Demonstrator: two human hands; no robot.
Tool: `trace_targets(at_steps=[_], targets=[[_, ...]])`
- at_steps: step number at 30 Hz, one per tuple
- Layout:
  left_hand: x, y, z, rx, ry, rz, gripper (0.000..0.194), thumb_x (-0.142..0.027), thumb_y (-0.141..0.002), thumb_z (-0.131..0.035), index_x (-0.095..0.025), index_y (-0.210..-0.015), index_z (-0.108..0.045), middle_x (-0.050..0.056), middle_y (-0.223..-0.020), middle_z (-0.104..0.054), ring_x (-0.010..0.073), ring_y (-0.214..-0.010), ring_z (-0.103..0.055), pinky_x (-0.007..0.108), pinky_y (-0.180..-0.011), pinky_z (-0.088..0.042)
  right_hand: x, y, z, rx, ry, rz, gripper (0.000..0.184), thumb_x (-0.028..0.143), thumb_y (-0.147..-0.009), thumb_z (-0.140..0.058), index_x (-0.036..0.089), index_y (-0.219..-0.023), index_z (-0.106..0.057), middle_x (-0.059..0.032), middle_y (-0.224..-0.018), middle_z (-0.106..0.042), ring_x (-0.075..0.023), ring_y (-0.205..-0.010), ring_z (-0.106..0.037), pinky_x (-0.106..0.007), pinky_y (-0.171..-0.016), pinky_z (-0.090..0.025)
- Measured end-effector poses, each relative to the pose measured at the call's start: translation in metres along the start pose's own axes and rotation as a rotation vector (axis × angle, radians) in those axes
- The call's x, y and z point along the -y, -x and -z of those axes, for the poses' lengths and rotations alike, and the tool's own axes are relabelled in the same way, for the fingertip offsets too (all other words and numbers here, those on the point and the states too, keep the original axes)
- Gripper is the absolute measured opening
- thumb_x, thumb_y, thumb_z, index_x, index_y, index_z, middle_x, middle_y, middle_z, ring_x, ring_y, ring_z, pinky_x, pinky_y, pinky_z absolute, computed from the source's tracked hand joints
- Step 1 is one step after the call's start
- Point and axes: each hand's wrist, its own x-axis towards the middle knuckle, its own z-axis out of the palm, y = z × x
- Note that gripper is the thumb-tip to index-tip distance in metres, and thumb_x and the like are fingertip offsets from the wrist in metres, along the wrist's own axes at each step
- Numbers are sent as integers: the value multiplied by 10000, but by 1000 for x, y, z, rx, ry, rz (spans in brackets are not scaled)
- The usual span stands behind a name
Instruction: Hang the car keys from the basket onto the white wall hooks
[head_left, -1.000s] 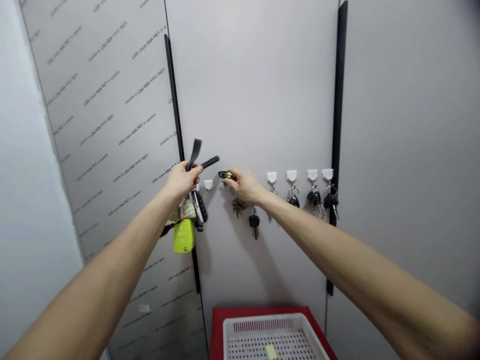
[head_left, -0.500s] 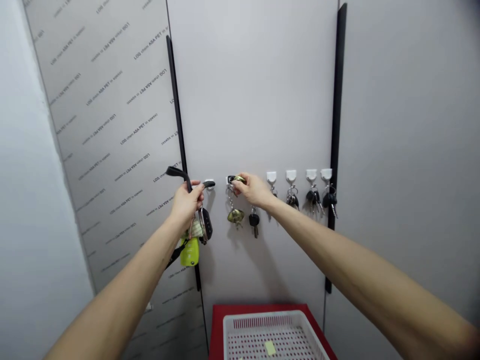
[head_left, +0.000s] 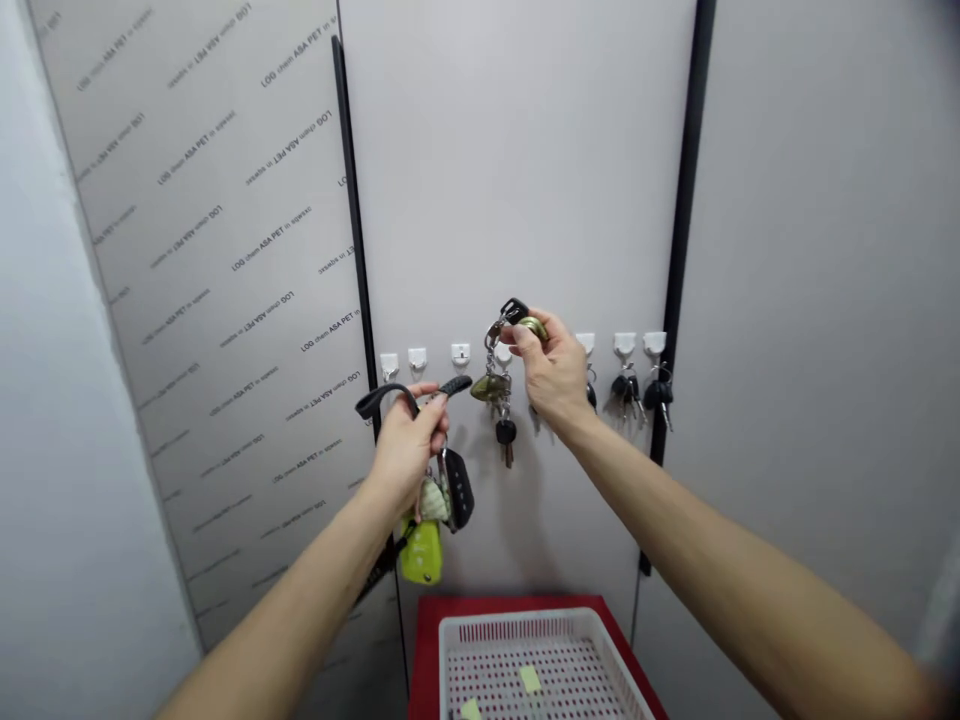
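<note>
My left hand (head_left: 411, 438) is closed around a bunch of keys with a black strap (head_left: 386, 398). Below its fingers dangle a dark key fob (head_left: 458, 489) and a bright yellow-green key fob (head_left: 421, 552). My right hand (head_left: 553, 368) pinches a keychain with a black-headed key (head_left: 514, 311) and a gold-green ornament (head_left: 490, 388) hanging from its chain. That keychain is off the wall, in front of a hook with a black-headed key (head_left: 506, 432) on it. A bare white hook (head_left: 460, 353) is to the left of it.
Farther right, keys hang from white hooks (head_left: 625, 344) on the pale door panel (head_left: 510, 180). Two more hooks (head_left: 417, 358) are at the left. Below, a white perforated basket (head_left: 525, 630) with yellow notes stands on a red surface (head_left: 427, 640). Black handle strips (head_left: 679, 220) flank the panel.
My right hand has taken the gold-green keychain off its hook and moved it up and to the right. My left hand, with its bunch, has shifted right and down.
</note>
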Motion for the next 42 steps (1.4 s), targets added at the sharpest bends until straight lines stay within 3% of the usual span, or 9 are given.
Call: trace_targets(at_steps=[6,11,17,20,22,27,32,37,42], targets=[[74,36,-21,154,-219,215,244,-199,-641,-432,-156,-878,-392,-66,-481,-423,25,-344,-336,146,-360,-274,-30,100,43,323,49,-323,241,282,-665,-436,151,-867,-456,-9,-697,-545,-102,-643,-509,-256,-619,-411],[147,77,-31,337,-575,267,228,-201,-642,-429,-145,-862,-457,35,-783,-555,110,-688,-504,216,-631,-382,-66,181,70,557,174,-588,211,254,-673,-406,139,-838,-471,-17,-714,-538,-109,-656,-495,-254,-628,-399],[170,100,-24,661,-981,217,315,-185,-630,-415,-164,-944,-437,62,-906,-540,161,-822,-491,255,-698,-373,-79,216,87,800,259,-595,186,213,-657,-404,147,-779,-528,-22,-743,-571,-121,-701,-504,-242,-656,-385],[155,87,-22,733,-1114,216,364,-181,-553,-493,-173,-916,-472,69,-887,-549,195,-808,-494,286,-689,-372,-81,204,87,889,284,-591,185,224,-657,-401,139,-725,-550,-20,-650,-580,-117,-614,-515,-231,-579,-399],[137,67,-26,688,-1037,214,377,-197,-536,-514,-172,-910,-483,70,-872,-554,181,-744,-508,278,-659,-382,-77,176,85,787,325,-554,206,247,-661,-401,135,-756,-547,-30,-651,-584,-122,-602,-519,-241,-569,-404],[79,1,-59,260,-730,-3,437,-237,-599,-469,-144,-1018,-391,93,-940,-503,131,-698,-501,253,-655,-382,-54,72,75,177,445,-267,289,284,-669,-397,142,-902,-492,-73,-872,-559,-138,-760,-512,-277,-693,-384],[63,-33,-81,-223,-847,-149,436,-290,-580,-488,-170,-986,-384,96,-973,-455,172,-824,-470,293,-687,-357,-56,24,59,110,691,-218,373,318,-630,-443,137,-956,-465,-82,-836,-561,-158,-739,-507,-285,-676,-367],[78,-41,-79,-104,-886,3,158,-301,-608,-435,-160,-633,-501,69,-714,-536,187,-721,-499,286,-616,-354,-68,26,57,199,763,-291,248,341,-674,-356,155,-666,-519,-38,-591,-548,-137,-568,-491,-245,-539,-354],[39,-61,-84,-45,-450,-111,193,-304,-646,-377,-157,-547,-456,5,-539,-519,107,-526,-487,204,-505,-350,-51,1,61,114,636,-172,267,347,-696,-313,154,-653,-492,-16,-567,-530,-112,-528,-479,-215,-505,-344]])
